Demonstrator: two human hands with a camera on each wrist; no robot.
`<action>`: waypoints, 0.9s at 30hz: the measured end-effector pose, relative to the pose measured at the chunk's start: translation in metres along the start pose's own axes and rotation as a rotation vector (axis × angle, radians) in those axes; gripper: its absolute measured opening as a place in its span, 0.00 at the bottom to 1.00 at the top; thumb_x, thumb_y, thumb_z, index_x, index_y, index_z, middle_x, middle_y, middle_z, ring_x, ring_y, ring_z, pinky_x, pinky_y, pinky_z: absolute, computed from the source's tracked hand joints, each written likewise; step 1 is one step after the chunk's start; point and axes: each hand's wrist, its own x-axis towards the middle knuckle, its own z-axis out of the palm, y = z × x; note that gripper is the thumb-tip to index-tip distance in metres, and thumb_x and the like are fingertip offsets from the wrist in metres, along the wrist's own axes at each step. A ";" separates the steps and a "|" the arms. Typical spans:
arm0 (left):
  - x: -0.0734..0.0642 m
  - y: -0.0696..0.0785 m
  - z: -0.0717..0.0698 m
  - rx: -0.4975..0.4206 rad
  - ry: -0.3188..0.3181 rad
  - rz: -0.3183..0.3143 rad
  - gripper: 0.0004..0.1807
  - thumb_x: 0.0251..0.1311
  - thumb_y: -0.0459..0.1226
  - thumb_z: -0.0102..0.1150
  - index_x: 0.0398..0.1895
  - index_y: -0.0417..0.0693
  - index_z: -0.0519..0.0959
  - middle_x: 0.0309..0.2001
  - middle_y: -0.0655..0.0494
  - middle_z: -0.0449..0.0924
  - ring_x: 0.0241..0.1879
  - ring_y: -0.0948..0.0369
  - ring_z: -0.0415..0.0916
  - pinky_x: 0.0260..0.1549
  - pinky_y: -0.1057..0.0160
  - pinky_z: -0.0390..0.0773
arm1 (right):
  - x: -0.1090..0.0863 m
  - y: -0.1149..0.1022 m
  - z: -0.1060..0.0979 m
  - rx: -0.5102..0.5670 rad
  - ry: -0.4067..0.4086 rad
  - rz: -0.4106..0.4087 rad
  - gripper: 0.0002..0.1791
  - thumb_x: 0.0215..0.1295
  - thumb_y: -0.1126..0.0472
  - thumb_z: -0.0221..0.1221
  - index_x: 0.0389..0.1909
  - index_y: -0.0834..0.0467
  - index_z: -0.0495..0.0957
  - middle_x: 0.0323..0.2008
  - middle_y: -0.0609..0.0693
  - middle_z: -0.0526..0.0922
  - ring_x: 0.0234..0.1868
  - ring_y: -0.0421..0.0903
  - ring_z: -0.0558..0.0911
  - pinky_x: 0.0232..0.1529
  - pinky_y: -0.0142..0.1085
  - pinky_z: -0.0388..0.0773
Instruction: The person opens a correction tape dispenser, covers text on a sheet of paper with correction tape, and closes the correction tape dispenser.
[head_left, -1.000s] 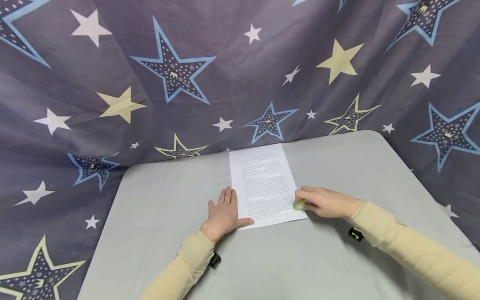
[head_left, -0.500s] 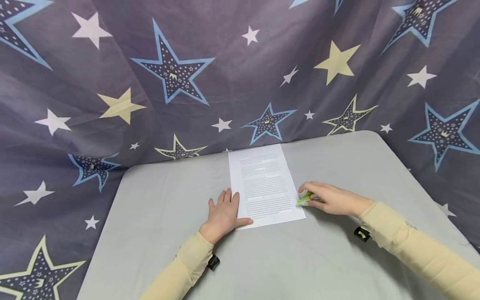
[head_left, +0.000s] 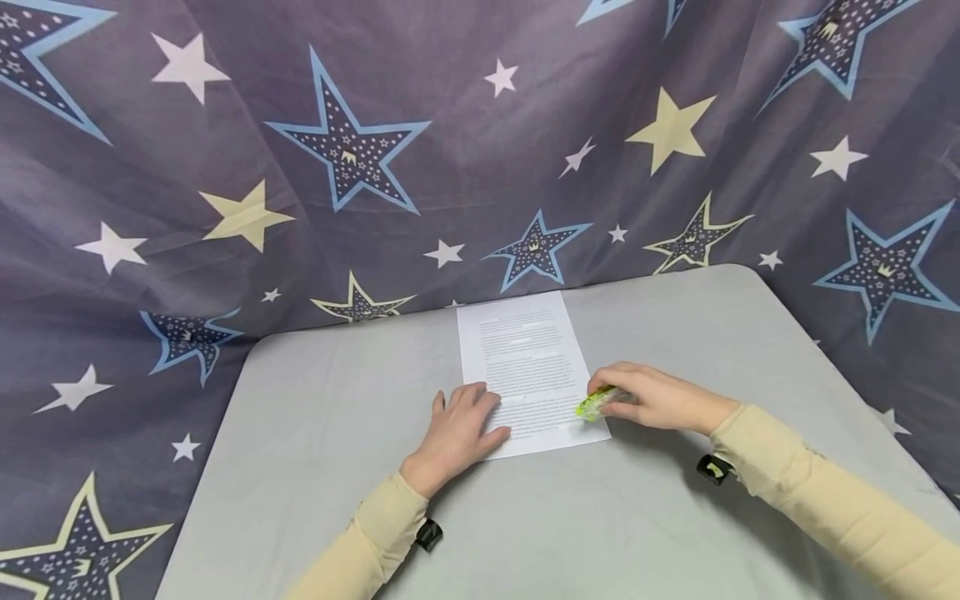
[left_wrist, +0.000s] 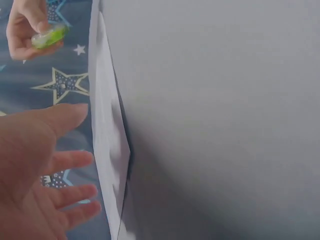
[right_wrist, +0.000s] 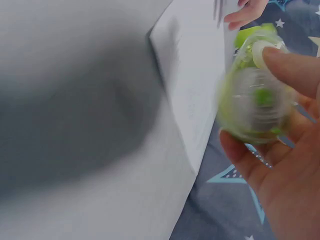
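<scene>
A white sheet of paper (head_left: 525, 333) with printed lines lies on the table, some stretches of text whited out. My right hand (head_left: 652, 398) holds a clear and green correction tape dispenser (head_left: 596, 404) at the sheet's lower right side. In the right wrist view, thumb and fingers pinch the dispenser (right_wrist: 257, 95), its reel showing through the slightly blurred case. My left hand (head_left: 459, 437) is over the sheet's lower left edge with loosely bent, spread fingers. The left wrist view shows that hand (left_wrist: 45, 165) holding nothing; whether its fingertips touch the paper I cannot tell.
A grey-covered table (head_left: 337, 383) with rounded far corners carries the sheet, which reaches its far edge. Behind and beside it hangs a dark curtain (head_left: 465, 150) printed with stars. Each sleeve has a dark wrist device (head_left: 429, 534) below it.
My left hand has moved right, its fingers bending from flat at the paper's edge to over it. My right hand shifted right, then back left, with the correction tape dispenser.
</scene>
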 end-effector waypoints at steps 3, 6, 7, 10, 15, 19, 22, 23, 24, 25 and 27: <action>0.004 0.003 -0.001 -0.058 0.053 0.034 0.20 0.66 0.47 0.67 0.56 0.47 0.82 0.59 0.43 0.79 0.61 0.43 0.75 0.61 0.31 0.66 | 0.006 -0.009 0.001 0.019 -0.013 0.012 0.11 0.70 0.61 0.67 0.49 0.50 0.79 0.44 0.40 0.85 0.44 0.39 0.82 0.47 0.41 0.80; 0.007 0.009 -0.001 -0.122 0.091 0.062 0.17 0.65 0.45 0.68 0.54 0.48 0.82 0.54 0.48 0.81 0.55 0.46 0.79 0.56 0.38 0.72 | 0.013 -0.017 0.006 0.071 -0.029 0.020 0.10 0.69 0.62 0.67 0.47 0.51 0.77 0.43 0.41 0.87 0.41 0.37 0.82 0.43 0.38 0.81; 0.007 0.011 -0.001 -0.139 0.099 0.075 0.17 0.65 0.44 0.69 0.53 0.48 0.83 0.52 0.49 0.82 0.53 0.47 0.80 0.54 0.40 0.74 | 0.014 -0.019 0.007 0.085 -0.033 0.024 0.10 0.69 0.61 0.67 0.46 0.51 0.76 0.43 0.41 0.87 0.40 0.37 0.82 0.41 0.37 0.81; 0.008 0.016 0.001 -0.185 0.117 0.118 0.16 0.65 0.44 0.70 0.53 0.49 0.83 0.50 0.51 0.84 0.50 0.52 0.81 0.50 0.45 0.77 | 0.018 -0.026 0.011 0.107 -0.034 0.019 0.10 0.70 0.61 0.67 0.45 0.51 0.75 0.39 0.39 0.84 0.37 0.36 0.80 0.39 0.37 0.81; 0.009 0.021 0.002 -0.275 0.110 0.224 0.17 0.65 0.44 0.71 0.52 0.47 0.84 0.48 0.52 0.86 0.44 0.59 0.82 0.45 0.55 0.78 | 0.024 -0.031 0.017 0.126 -0.030 -0.007 0.10 0.70 0.62 0.66 0.45 0.52 0.74 0.37 0.38 0.81 0.39 0.36 0.80 0.41 0.42 0.82; 0.008 0.025 0.002 -0.390 0.062 0.267 0.16 0.65 0.42 0.71 0.52 0.46 0.83 0.47 0.52 0.86 0.41 0.58 0.82 0.43 0.60 0.80 | 0.027 -0.033 0.023 0.132 -0.011 -0.033 0.11 0.71 0.62 0.66 0.45 0.52 0.72 0.37 0.39 0.82 0.37 0.36 0.79 0.39 0.42 0.81; 0.006 0.027 0.002 -0.461 0.033 0.272 0.13 0.66 0.41 0.71 0.50 0.47 0.83 0.45 0.55 0.86 0.40 0.58 0.83 0.41 0.62 0.81 | 0.029 -0.035 0.027 0.137 -0.009 -0.043 0.12 0.70 0.63 0.65 0.44 0.52 0.71 0.35 0.40 0.80 0.33 0.37 0.77 0.37 0.41 0.80; 0.006 0.028 0.003 -0.475 0.030 0.273 0.12 0.66 0.41 0.71 0.49 0.48 0.83 0.45 0.56 0.86 0.39 0.59 0.83 0.41 0.63 0.81 | 0.029 -0.036 0.029 0.143 -0.017 -0.039 0.12 0.70 0.63 0.65 0.44 0.51 0.70 0.34 0.39 0.80 0.33 0.36 0.77 0.36 0.40 0.80; 0.005 0.028 0.003 -0.487 0.029 0.276 0.10 0.66 0.40 0.70 0.47 0.49 0.83 0.43 0.57 0.86 0.39 0.60 0.82 0.41 0.63 0.81 | 0.028 -0.036 0.031 0.155 -0.026 -0.034 0.12 0.70 0.63 0.65 0.44 0.51 0.70 0.34 0.38 0.80 0.32 0.36 0.76 0.36 0.39 0.80; 0.005 0.029 0.003 -0.497 0.031 0.283 0.09 0.67 0.39 0.70 0.46 0.49 0.83 0.42 0.58 0.86 0.38 0.61 0.82 0.41 0.63 0.82 | 0.028 -0.036 0.033 0.165 -0.036 -0.030 0.12 0.71 0.63 0.65 0.44 0.51 0.69 0.33 0.38 0.79 0.31 0.35 0.76 0.35 0.38 0.80; 0.003 0.030 0.003 -0.501 0.041 0.301 0.06 0.67 0.38 0.70 0.43 0.49 0.83 0.40 0.59 0.86 0.38 0.62 0.82 0.40 0.63 0.82 | 0.026 -0.036 0.037 0.184 -0.053 -0.023 0.12 0.71 0.62 0.64 0.44 0.50 0.69 0.31 0.36 0.79 0.29 0.34 0.76 0.32 0.34 0.78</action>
